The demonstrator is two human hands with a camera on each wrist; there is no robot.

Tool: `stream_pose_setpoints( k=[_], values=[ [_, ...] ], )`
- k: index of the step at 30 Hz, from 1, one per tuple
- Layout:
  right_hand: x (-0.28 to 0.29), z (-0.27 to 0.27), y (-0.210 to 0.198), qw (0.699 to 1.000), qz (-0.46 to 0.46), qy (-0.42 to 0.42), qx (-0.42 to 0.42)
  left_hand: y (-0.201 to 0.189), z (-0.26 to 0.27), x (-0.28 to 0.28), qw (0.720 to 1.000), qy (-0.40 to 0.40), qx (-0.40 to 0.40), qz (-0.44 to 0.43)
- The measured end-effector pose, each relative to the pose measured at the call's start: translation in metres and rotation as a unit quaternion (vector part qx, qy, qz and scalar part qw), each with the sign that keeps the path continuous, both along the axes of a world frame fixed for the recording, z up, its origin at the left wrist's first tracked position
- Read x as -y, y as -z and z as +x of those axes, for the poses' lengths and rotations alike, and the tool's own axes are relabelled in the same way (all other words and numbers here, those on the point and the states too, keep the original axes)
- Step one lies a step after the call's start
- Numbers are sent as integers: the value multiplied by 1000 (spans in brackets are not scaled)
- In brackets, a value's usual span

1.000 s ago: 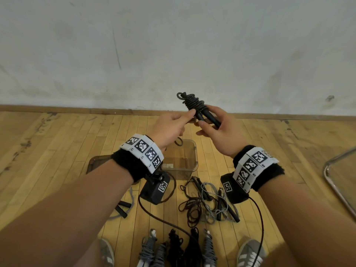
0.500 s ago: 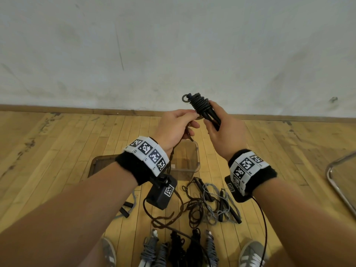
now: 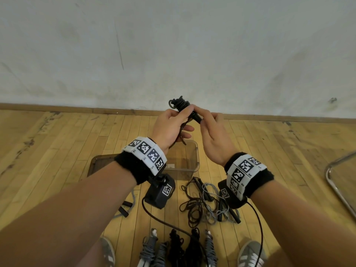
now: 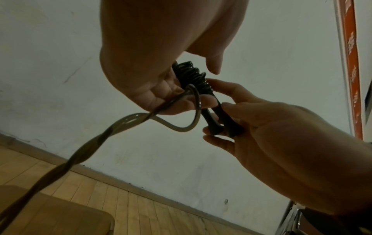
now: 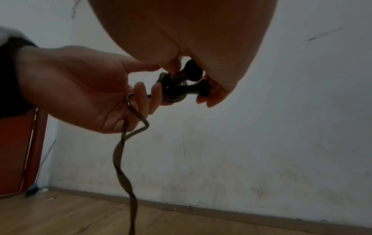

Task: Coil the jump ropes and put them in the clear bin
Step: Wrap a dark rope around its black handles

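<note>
A black jump rope (image 3: 180, 104) is held up in front of the wall, its cord wound in a tight coil round its two handles (image 4: 213, 122). My right hand (image 3: 208, 122) grips the handles near their flared ends (image 5: 193, 79). My left hand (image 3: 179, 120) pinches the free cord (image 4: 194, 109) just beside the coil, and the twisted tail (image 5: 122, 151) hangs down from its fingers. The clear bin (image 3: 196, 151) stands on the wooden floor below the hands, partly hidden by my left wrist. What lies inside it cannot be made out.
Loose black and grey ropes (image 3: 204, 203) lie tangled on the floor in front of the bin. Several coiled ropes (image 3: 173, 245) lie in a row between my shoes. A brownish lid (image 3: 100, 162) lies left of the bin, and a metal chair leg (image 3: 337, 185) stands at the right.
My left hand has come over the handles with the cord, and the hanging tail is shorter. The bundle now sits more hidden between both hands' fingers.
</note>
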State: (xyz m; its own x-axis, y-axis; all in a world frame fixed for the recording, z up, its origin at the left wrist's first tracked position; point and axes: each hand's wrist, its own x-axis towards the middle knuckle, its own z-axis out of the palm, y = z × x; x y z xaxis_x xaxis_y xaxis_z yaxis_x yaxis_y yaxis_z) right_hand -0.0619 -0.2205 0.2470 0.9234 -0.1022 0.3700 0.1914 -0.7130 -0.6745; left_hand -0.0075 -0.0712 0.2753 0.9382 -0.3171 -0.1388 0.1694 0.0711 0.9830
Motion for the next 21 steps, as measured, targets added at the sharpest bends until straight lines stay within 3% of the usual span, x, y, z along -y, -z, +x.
stream_pose_setpoints(
  k=[6,8,10,12,16,21],
  values=[
    [-5,-2,-5,998,57,-7,25,4,4,0,999,-39,27,22],
    [-9,-1,-4,991,131,-3,8,4,5,1,999,-28,23,11],
    [-13,-1,-7,966,254,-15,-53,2,6,1,1000,-10,26,-4],
    [-12,-1,-10,945,308,-45,-102,1,6,1,999,9,45,1],
    [0,-4,-17,963,242,-73,-90,0,5,0,995,25,85,35],
    [9,-3,-20,987,152,-27,-52,0,8,2,996,50,62,33]
  ],
)
